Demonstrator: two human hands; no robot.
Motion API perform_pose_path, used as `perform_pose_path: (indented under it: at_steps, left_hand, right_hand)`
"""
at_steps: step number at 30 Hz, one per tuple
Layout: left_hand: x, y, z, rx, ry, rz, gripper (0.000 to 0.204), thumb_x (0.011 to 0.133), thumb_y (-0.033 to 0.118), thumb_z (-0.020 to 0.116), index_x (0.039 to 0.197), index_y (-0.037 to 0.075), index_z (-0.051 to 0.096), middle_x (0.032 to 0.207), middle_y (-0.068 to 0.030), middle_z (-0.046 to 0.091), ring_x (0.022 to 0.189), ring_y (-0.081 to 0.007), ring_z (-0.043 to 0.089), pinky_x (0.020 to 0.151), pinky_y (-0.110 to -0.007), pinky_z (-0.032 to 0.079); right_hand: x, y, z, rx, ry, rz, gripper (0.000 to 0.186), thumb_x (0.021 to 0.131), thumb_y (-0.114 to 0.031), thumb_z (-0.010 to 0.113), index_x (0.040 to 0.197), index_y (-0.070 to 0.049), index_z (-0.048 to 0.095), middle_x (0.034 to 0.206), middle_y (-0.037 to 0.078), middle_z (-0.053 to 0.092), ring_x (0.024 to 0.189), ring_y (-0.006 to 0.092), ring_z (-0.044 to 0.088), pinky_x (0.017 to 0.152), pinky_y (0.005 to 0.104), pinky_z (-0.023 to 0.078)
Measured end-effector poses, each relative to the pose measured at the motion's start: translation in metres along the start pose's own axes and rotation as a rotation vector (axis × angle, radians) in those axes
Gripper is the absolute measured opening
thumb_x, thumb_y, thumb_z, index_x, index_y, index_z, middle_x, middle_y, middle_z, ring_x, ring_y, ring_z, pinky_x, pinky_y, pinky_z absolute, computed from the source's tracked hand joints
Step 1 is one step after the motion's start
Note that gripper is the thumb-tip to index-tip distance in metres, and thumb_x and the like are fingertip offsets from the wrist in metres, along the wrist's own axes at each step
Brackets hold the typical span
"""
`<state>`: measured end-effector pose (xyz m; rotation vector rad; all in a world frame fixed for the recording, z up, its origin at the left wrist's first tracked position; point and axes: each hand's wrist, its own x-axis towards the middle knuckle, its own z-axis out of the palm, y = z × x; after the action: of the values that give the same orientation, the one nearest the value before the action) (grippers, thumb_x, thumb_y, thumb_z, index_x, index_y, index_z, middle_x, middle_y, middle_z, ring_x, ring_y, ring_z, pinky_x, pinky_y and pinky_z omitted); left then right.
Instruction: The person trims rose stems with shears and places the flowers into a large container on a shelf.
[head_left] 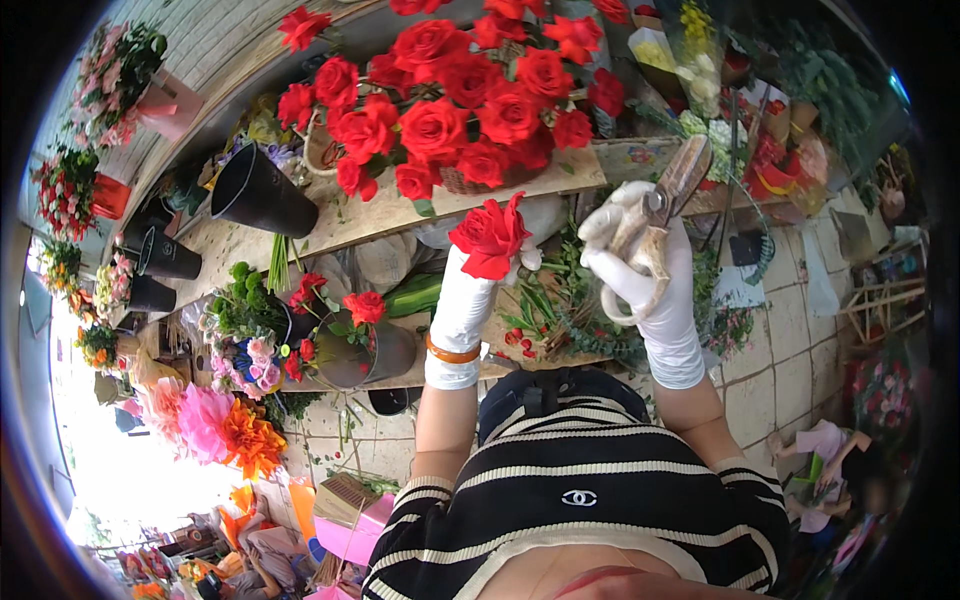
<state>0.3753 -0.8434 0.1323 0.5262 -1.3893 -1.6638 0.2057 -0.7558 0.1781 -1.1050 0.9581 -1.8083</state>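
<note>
While left hand (462, 300) grips rose (490, 238), right hand (635, 262) — shears (668, 195).

Both hands wear white gloves that reach past the wrists: the left hand (462, 300) and the right hand (640, 265) are fully covered. An orange band (452, 353) circles the left glove near its cuff. The forearms are bare above the gloves. The top (580, 500) is short-sleeved, black with thin cream stripes, with a small white emblem on the chest.

Head fisheye, looking down, close over workbench (560, 172).
</note>
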Motion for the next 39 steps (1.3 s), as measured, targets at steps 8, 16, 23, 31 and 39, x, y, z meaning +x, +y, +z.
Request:
perform_pose_path:
  at_steps: [8,16,23,31,39]
  left_hand:
    - [-0.005,-0.049,0.067,-0.308,0.032,-0.022,0.031,0.082,0.032,0.065,0.098,0.006,0.056,0.081,-0.0048,0.061,0.060,-0.0065,0.044,0.053,-0.019,0.031]
    - [-0.015,-0.064,0.091,-0.135,0.122,-0.076,0.026,0.081,0.027,0.065,0.096,0.008,0.055,0.075,0.0028,0.052,0.061,-0.0052,0.042,0.053,-0.020,0.030]
    - [-0.018,-0.077,0.082,-0.262,0.023,-0.078,0.034,0.082,0.021,0.068,0.108,0.006,0.054,0.091,0.0016,0.056,0.072,-0.0080,0.048,0.059,-0.022,0.036]
    - [-0.020,-0.062,0.092,-0.260,0.028,-0.066,0.033,0.081,0.029,0.069,0.101,0.007,0.055,0.089,0.0007,0.057,0.072,-0.0090,0.049,0.058,-0.022,0.036]
    - [-0.018,-0.060,0.087,-0.225,0.150,0.027,0.028,0.082,0.022,0.067,0.103,0.008,0.055,0.088,0.0000,0.057,0.070,-0.0087,0.048,0.059,-0.023,0.037]
  right_hand:
    - [-0.009,0.001,-0.030,-0.062,0.039,-0.176,0.046,0.073,0.012,0.063,0.110,-0.007,0.043,0.090,0.005,0.060,0.073,0.0064,0.056,0.068,0.0207,0.046]
    - [-0.020,0.002,-0.046,-0.030,0.045,-0.147,0.042,0.074,0.010,0.064,0.108,-0.006,0.045,0.089,0.005,0.058,0.082,0.0089,0.058,0.077,0.0248,0.048]
    - [-0.022,0.002,-0.047,0.103,0.067,-0.148,0.042,0.076,0.014,0.059,0.110,-0.005,0.043,0.086,0.006,0.057,0.070,0.0105,0.057,0.058,0.0237,0.051]
    - [-0.023,0.004,-0.041,0.133,0.110,-0.128,0.043,0.077,0.015,0.058,0.112,-0.005,0.041,0.084,0.006,0.057,0.069,0.0095,0.056,0.057,0.0230,0.049]
    - [-0.015,-0.007,-0.052,0.274,-0.005,-0.149,0.046,0.071,0.016,0.062,0.110,-0.003,0.046,0.080,0.004,0.059,0.071,0.0074,0.054,0.066,0.0218,0.044]
